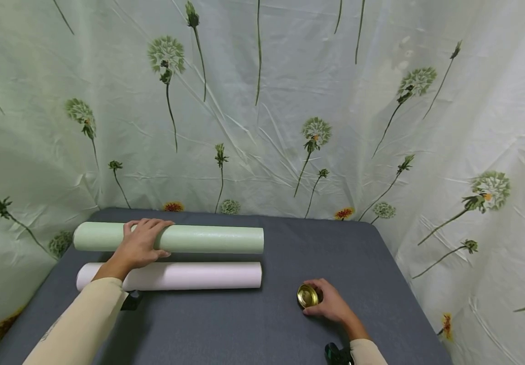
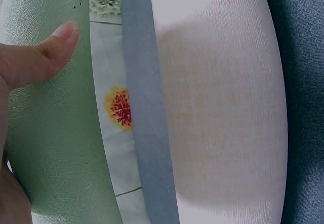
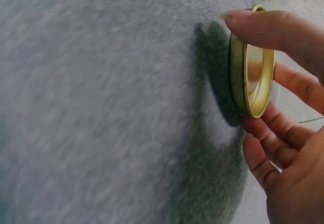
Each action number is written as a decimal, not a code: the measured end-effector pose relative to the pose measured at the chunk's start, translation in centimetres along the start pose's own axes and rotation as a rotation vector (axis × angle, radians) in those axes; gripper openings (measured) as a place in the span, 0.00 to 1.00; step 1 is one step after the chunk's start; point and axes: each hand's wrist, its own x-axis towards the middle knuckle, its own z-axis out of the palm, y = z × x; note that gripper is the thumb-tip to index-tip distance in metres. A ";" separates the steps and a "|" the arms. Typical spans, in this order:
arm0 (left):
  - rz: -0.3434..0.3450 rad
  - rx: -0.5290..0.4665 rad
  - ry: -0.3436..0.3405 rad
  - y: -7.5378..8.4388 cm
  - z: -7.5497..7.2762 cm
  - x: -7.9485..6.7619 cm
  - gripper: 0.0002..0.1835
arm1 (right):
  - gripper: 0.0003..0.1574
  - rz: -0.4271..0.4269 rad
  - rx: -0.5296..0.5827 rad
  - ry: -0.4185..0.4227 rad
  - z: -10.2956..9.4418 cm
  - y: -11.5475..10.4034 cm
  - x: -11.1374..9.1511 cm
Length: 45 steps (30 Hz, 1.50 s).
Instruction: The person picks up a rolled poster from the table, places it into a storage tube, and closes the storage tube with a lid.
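Note:
My left hand (image 1: 141, 246) grips a long pale green wallpaper roll (image 1: 216, 239) from above, left of its middle. In the left wrist view the thumb (image 2: 63, 39) presses along the textured green surface. Parallel to it and nearer me lies a white wallpaper roll (image 1: 198, 275), partly covered by my left forearm. Off to the right, my right hand (image 1: 333, 301) holds a small round gold tin (image 1: 308, 295) by its rim, hollow side showing. The right wrist view has this shallow tin (image 3: 259, 77) on edge between thumb and fingers, close over the cloth.
A dark grey-blue cloth covers the table (image 1: 225, 324). Behind and at both sides hangs a pale curtain (image 1: 262, 126) printed with dandelions, meeting the table's far edge. Dark wrist straps (image 1: 335, 354) show at my sleeves.

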 end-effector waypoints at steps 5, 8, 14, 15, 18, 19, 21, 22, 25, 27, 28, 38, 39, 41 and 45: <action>-0.005 0.003 0.004 -0.1 -0.2 -0.2 0.40 | 0.42 0.001 0.037 0.057 0.3 -0.2 0.7; -0.015 0.009 -0.004 -0.3 -0.3 -0.4 0.40 | 0.42 0.022 0.071 0.087 0.6 -0.4 1.4; 0.004 0.011 0.006 -0.6 0.0 -0.1 0.40 | 0.40 0.040 0.155 0.146 0.8 -1.0 2.4; 0.005 0.008 0.009 -0.6 0.0 -0.1 0.40 | 0.40 0.038 0.166 0.155 0.8 -1.2 2.6; 0.003 0.004 0.012 -0.6 0.1 0.1 0.40 | 0.41 0.035 0.195 0.181 0.8 -1.7 3.2; 0.000 0.004 0.011 -0.6 0.1 0.1 0.40 | 0.41 0.034 0.199 0.189 0.8 -1.8 3.4; -0.007 0.004 0.007 -0.6 0.1 0.0 0.40 | 0.40 0.036 0.205 0.200 0.8 -2.0 3.8; -0.010 0.005 0.006 -0.7 0.1 0.0 0.39 | 0.40 0.038 0.215 0.200 0.8 -2.1 4.0; -0.018 -0.004 0.014 -0.7 0.2 -0.1 0.40 | 0.40 0.036 0.242 0.184 0.7 -2.7 4.4; -0.017 -0.016 0.019 -0.7 0.4 -0.1 0.40 | 0.40 0.032 0.261 0.169 0.4 -3.5 4.5; -0.018 -0.021 0.022 -0.7 0.4 -0.1 0.40 | 0.40 0.029 0.265 0.159 0.2 -4.0 4.4; -0.029 -0.025 0.011 -0.8 0.8 0.0 0.40 | 0.40 -0.018 0.405 0.085 -0.9 -5.7 5.3; -0.029 -0.024 0.010 -0.7 0.8 0.0 0.40 | 0.39 -0.027 0.416 0.087 -1.0 -5.6 5.5; -0.029 -0.023 0.008 -0.7 0.8 0.1 0.40 | 0.39 -0.028 0.434 0.083 -1.1 -5.5 5.8; -0.035 -0.021 0.006 -0.6 0.8 0.2 0.40 | 0.37 -0.012 0.436 0.086 -1.7 -6.6 6.1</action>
